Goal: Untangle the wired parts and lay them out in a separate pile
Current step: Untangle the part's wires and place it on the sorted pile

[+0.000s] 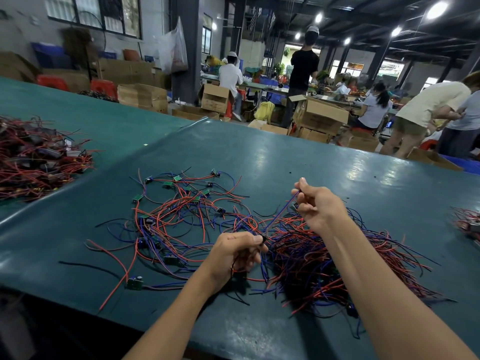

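The green table [285, 157], a smooth, faintly glossy sheet, runs under everything. The tangled heap [311, 266] of thin red, blue and black insulated wires sits dense and bristly just below and right of the right hand's fingers, partly under that forearm. The separate pile [176, 216] spreads loose and flat to the left of the left hand's fingers, with limp wires curling out from small green rectangular boards. The left hand [239, 253] pinches a small dark part [263, 239] between thumb and forefinger at the heap's edge, its other fingers curled over slack wire. The right hand [317, 206], raised beyond it, pinches the far end of a blue wire [279, 215] that runs nearly taut from one set of fingertips to the other. This looks like the step of drawing one wired part free. It would go best with the part held firm and a slow pull along the wire's own line, lifted so the lead slides over neighbouring loops. At any snag, slacken rather than tug, since such springy leads catch easily and the joint at the part may be weak
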A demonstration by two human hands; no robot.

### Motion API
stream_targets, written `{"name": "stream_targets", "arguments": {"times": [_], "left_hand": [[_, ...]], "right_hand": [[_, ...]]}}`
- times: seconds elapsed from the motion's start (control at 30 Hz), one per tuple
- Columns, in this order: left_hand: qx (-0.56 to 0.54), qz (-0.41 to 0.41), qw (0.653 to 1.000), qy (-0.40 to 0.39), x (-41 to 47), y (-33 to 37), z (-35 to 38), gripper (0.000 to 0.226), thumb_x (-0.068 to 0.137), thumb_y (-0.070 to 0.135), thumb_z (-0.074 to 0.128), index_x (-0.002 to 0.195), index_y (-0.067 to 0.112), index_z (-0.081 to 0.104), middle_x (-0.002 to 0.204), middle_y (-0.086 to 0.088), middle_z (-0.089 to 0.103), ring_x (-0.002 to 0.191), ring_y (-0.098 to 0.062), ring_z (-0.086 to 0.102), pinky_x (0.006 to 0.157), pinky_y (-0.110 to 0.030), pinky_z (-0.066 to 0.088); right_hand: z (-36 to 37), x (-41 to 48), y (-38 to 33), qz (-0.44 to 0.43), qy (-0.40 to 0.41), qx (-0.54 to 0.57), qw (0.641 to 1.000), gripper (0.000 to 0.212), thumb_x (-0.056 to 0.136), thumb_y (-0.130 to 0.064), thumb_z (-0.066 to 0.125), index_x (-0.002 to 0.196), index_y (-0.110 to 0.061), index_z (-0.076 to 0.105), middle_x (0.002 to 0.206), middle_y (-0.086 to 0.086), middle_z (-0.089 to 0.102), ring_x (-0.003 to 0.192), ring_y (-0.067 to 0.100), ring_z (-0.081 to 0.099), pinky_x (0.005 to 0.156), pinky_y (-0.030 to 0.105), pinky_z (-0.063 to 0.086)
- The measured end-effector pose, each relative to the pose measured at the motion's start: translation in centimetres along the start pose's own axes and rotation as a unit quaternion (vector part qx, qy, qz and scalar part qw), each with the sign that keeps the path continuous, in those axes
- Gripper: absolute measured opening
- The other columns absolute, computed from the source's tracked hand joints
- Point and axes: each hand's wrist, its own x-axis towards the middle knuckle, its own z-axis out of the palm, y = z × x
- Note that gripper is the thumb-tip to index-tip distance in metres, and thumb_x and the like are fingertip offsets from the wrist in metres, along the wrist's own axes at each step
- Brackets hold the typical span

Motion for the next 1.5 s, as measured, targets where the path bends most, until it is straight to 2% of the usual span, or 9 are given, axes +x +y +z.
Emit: {"name": "stream_targets", "arguments": {"times": [0.2, 0.37, 0.43, 0.5, 0.7, 0.8, 0.93, 1.17, 1.5], "left_hand": [[-0.051, -0.016, 0.998, 0.012, -0.2, 0.3, -0.1, 0.027, 0.083, 0.033, 0.073, 0.084, 0.007, 0.078, 0.069, -0.007, 0.064, 0.058, -0.012, 0.057, 0.055, -0.02, 0.045], [-0.245, -0.027, 0.969, 0.005, 0.3, 0.8, -0.7, 0.03, 0.088, 0.033, 0.064, 0.094, 0.009, 0.081, 0.084, -0.004, 0.073, 0.072, -0.011, 0.07, 0.071, -0.026, 0.058], [-0.292, -0.006, 0.956, 0.014, 0.4, 1.0, -1.1, 0.029, 0.088, 0.032, 0.064, 0.098, 0.01, 0.08, 0.089, -0.005, 0.075, 0.075, -0.013, 0.072, 0.074, -0.03, 0.058], [-0.307, 0.01, 0.951, 0.03, 0.4, 1.0, -1.4, 0.028, 0.087, 0.032, 0.066, 0.099, 0.011, 0.08, 0.091, -0.004, 0.075, 0.077, -0.014, 0.072, 0.077, -0.032, 0.057], [-0.273, -0.008, 0.962, 0.022, 0.6, 0.9, -0.7, 0.027, 0.089, 0.029, 0.062, 0.094, 0.012, 0.081, 0.093, -0.004, 0.075, 0.076, -0.013, 0.072, 0.063, -0.026, 0.059], [-0.236, -0.007, 0.972, 0.01, 0.5, 0.7, -0.4, 0.027, 0.091, 0.029, 0.059, 0.096, 0.013, 0.081, 0.096, -0.006, 0.072, 0.081, -0.016, 0.07, 0.073, -0.028, 0.056], [-0.208, 0.036, 0.977, 0.033, 0.6, 0.2, -0.3, 0.026, 0.089, 0.025, 0.066, 0.1, 0.004, 0.076, 0.096, -0.014, 0.069, 0.085, -0.023, 0.068, 0.077, -0.031, 0.054], [-0.08, 0.057, 0.991, 0.096, 0.8, -0.9, 0.0, 0.027, 0.091, 0.029, 0.063, 0.091, 0.004, 0.075, 0.099, -0.02, 0.074, 0.085, -0.029, 0.071, 0.069, -0.035, 0.059], [-0.054, 0.063, 0.984, 0.158, 1.0, -1.0, 0.1, 0.025, 0.104, 0.021, 0.054, 0.095, 0.004, 0.07, 0.102, -0.015, 0.077, 0.094, -0.023, 0.074, 0.081, -0.042, 0.058]], "right_hand": [[0.3, -0.3, 1.5, -0.036, 0.017, 0.018, 0.999, 0.019, 0.09, -0.02, 0.076, 0.09, -0.003, 0.068, 0.085, 0.01, 0.067, 0.054, 0.007, 0.062, 0.046, 0.016, 0.048], [0.7, -2.7, 2.6, -0.167, 0.027, -0.155, 0.973, 0.039, 0.099, -0.033, 0.065, 0.129, -0.009, 0.06, 0.118, 0.006, 0.063, 0.077, 0.013, 0.064, 0.058, 0.026, 0.05], [0.7, -4.6, 3.7, -0.252, 0.025, -0.208, 0.945, 0.017, 0.1, -0.028, 0.063, 0.109, -0.016, 0.07, 0.1, 0.004, 0.073, 0.074, 0.012, 0.066, 0.057, 0.026, 0.052], [0.7, -6.3, 5.2, -0.272, -0.018, -0.279, 0.921, 0.021, 0.098, -0.027, 0.064, 0.085, -0.017, 0.076, 0.08, 0.005, 0.075, 0.067, 0.017, 0.066, 0.058, 0.034, 0.055], [1.8, -8.2, 9.7, -0.229, -0.166, -0.382, 0.88, 0.024, 0.096, -0.019, 0.067, 0.076, -0.021, 0.079, 0.064, -0.006, 0.068, 0.065, 0.001, 0.053, 0.066, 0.029, 0.047], [2.2, -8.0, 10.3, -0.221, -0.147, -0.372, 0.889, 0.038, 0.094, -0.012, 0.065, 0.058, -0.022, 0.066, 0.056, -0.01, 0.054, 0.06, 0.007, 0.046, 0.063, 0.029, 0.04], [2.4, -8.2, 10.7, -0.238, -0.125, -0.395, 0.879, 0.032, 0.095, -0.014, 0.062, 0.063, -0.007, 0.063, 0.054, -0.004, 0.053, 0.056, 0.008, 0.043, 0.058, 0.032, 0.038], [0.1, -9.2, 11.7, -0.224, -0.081, -0.461, 0.855, 0.037, 0.099, -0.023, 0.057, 0.067, -0.007, 0.066, 0.065, 0.006, 0.068, 0.069, 0.028, 0.064, 0.069, 0.04, 0.05], [-2.2, -11.5, 11.9, -0.17, -0.035, -0.477, 0.862, 0.046, 0.1, -0.035, 0.058, 0.058, -0.016, 0.067, 0.054, -0.003, 0.068, 0.049, 0.01, 0.064, 0.062, 0.033, 0.054]]}}
